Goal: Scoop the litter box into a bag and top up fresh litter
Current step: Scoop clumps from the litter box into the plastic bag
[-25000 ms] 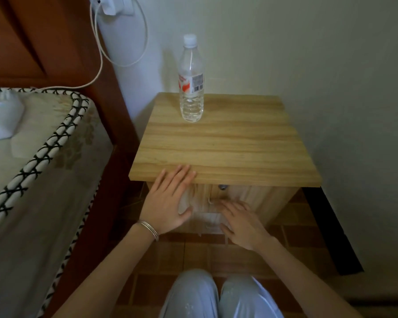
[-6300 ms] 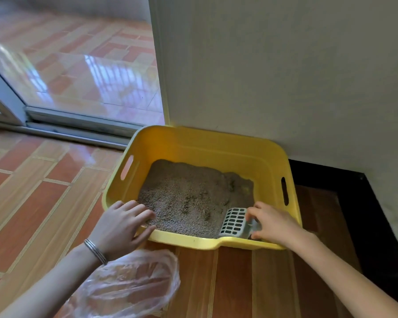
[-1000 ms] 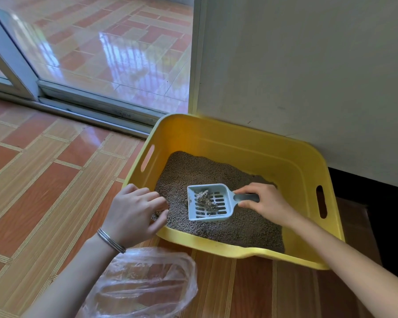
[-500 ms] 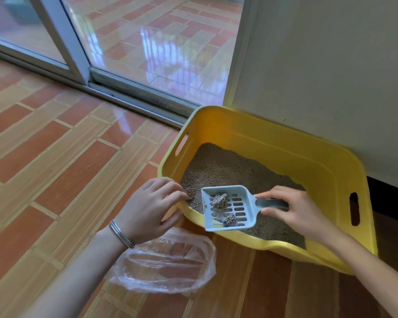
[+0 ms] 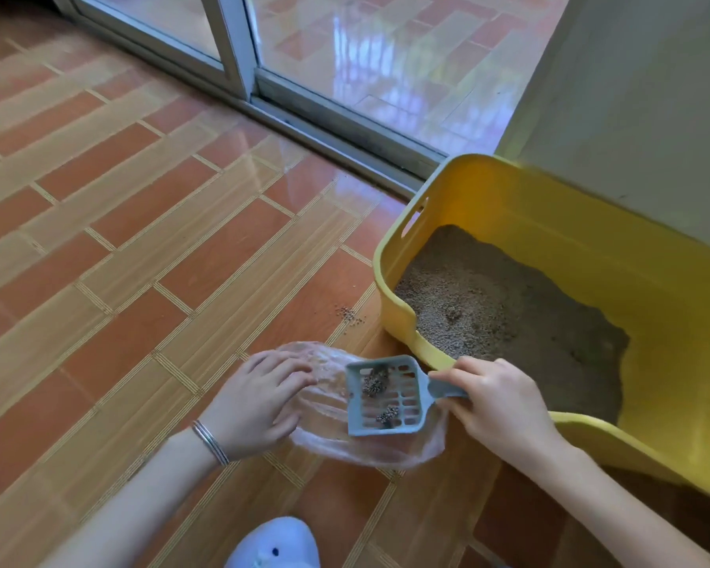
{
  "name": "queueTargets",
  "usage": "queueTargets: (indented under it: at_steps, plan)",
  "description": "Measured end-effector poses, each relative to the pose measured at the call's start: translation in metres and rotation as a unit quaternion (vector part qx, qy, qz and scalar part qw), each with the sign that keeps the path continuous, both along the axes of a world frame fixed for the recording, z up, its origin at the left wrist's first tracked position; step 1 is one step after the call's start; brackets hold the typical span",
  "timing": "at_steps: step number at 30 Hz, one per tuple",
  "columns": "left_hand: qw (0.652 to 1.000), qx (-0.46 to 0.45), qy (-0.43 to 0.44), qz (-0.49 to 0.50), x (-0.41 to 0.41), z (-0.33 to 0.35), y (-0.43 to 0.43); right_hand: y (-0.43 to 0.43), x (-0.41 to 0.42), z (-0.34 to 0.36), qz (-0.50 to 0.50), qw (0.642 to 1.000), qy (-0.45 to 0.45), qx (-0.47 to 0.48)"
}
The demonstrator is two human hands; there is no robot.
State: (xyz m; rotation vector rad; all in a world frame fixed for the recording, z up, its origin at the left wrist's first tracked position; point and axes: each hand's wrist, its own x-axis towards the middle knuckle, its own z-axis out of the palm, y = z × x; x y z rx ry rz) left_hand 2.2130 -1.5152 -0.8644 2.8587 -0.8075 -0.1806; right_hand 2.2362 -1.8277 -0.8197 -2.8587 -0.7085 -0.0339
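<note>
Fingers [image 5: 474, 373] of your right hand [image 5: 497, 407] grip scoop [image 5: 384, 397], left hand [image 5: 259, 397] holds bag [image 5: 386, 450] beside them; slack mouth could spill clumps [image 5: 373, 385].

Can't see most of the handle on the scoop [image 5: 386, 397], swallowed by the right grip [image 5: 497, 407]. Can't follow the litter box [image 5: 550, 223] past the right edge.

One head-worn wide-angle view, facing forward and down, close above tiled floor [image 5: 140, 280]
</note>
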Motion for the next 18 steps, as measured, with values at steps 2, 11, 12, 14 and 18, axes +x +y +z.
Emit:
queueTargets:
  at_steps: [2,11,12,14,18]
  plan:
    - [1.0,0.015,0.007,0.006,0.003,-0.009,0.002,0.006,0.002,-0.011,0.002,1.0,-0.026,-0.01]
    - [1.0,0.004,0.012,-0.009,0.02,-0.025,-0.003,0.005,0.0,-0.031,0.078,0.982,-0.169,-0.042]
    - [1.0,-0.001,0.016,-0.011,0.021,-0.026,-0.003,0.003,-0.001,-0.031,0.084,0.979,-0.179,-0.045]
    - [1.0,-0.007,0.02,-0.015,0.022,-0.027,-0.002,0.001,-0.002,-0.03,0.088,0.975,-0.198,-0.042]
    - [1.0,0.003,0.008,-0.028,0.021,-0.025,-0.002,-0.002,-0.002,-0.029,0.097,0.969,-0.226,-0.03]
